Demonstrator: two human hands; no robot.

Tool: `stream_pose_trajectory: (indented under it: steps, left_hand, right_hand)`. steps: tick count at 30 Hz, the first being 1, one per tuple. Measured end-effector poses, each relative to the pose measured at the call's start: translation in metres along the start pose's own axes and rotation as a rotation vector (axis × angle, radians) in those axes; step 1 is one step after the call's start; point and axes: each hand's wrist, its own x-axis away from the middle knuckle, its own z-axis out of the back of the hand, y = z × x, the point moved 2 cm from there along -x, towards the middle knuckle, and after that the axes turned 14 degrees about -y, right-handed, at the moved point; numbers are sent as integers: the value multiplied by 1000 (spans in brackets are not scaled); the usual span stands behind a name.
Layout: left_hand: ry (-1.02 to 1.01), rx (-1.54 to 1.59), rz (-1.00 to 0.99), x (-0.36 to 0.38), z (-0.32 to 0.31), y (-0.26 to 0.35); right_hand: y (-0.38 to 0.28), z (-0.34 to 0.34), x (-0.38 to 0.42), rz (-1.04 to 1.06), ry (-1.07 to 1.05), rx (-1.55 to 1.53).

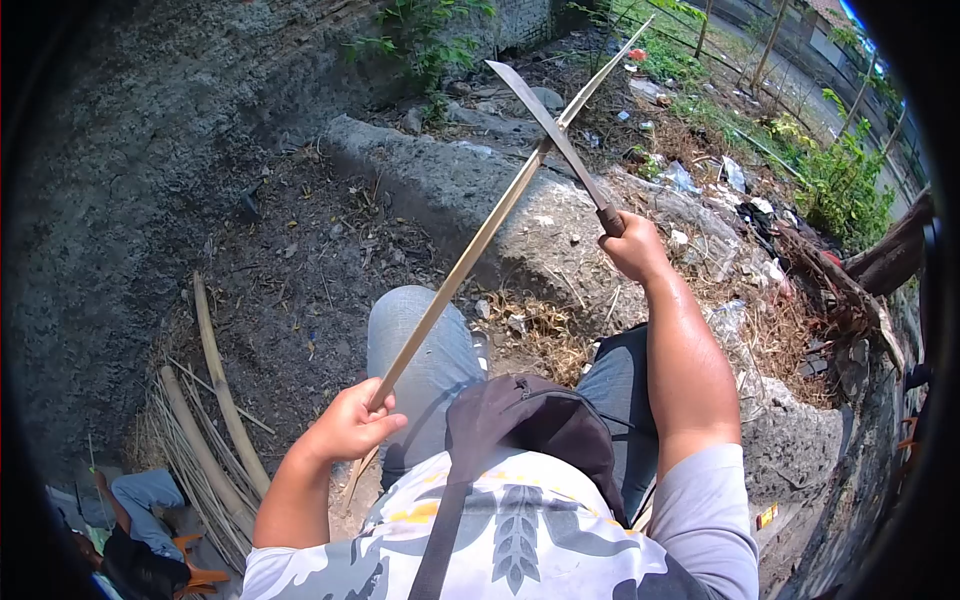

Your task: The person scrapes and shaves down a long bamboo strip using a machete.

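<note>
My left hand [352, 425] is closed around the lower part of a long, pale bamboo strip [465, 262]. The strip slants up and away to the right, and its far end looks split and tapers to a point. In my right hand [637, 250] is the dark handle of a machete [568, 148], with the fingers wrapped round it. The long blade points up and to the left. It crosses the strip well beyond my left hand, at a spot where the bamboo looks split. A short end of the strip shows below my left wrist.
Bamboo poles [228, 385] and thin strips [185, 450] lie at the lower left, near another person [145, 510]. A rough wall [180, 130] rises on the left. Ahead lies a concrete block [400, 165], with litter [735, 172] and plants [850, 185] to the right.
</note>
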Motion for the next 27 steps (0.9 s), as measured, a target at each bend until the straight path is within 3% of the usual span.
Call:
stream_pose_trajectory:
  steps: [3, 6, 9, 12, 15, 19, 21, 25, 27]
  left_hand:
    - [65, -90, 13, 10, 0, -4]
    - [118, -109, 5, 8, -4, 1]
    - [185, -158, 23, -6, -9, 6]
    - [204, -364, 81, -13, -12, 12]
    - [172, -489, 77, -5, -4, -3]
    - [140, -583, 94, 18, 2, -15]
    - [164, -628, 82, 25, 0, -14]
    - [202, -541, 96, 7, -5, -14]
    - [209, -454, 164, -1, -7, -7]
  right_hand:
    - [-12, -10, 4, 63, 10, 37]
    - [-46, -27, 24, 181, -120, 219]
    - [-74, -46, 47, 494, -186, 517]
    - [-78, -55, 51, 679, -184, 585]
    - [-57, -43, 36, 516, -135, 561]
    - [-21, -13, 5, 14, -105, 160]
    - [-19, -15, 0, -86, -60, 39]
    - [-39, -38, 7, 93, -76, 91]
    - [-52, -52, 15, 288, -136, 279]
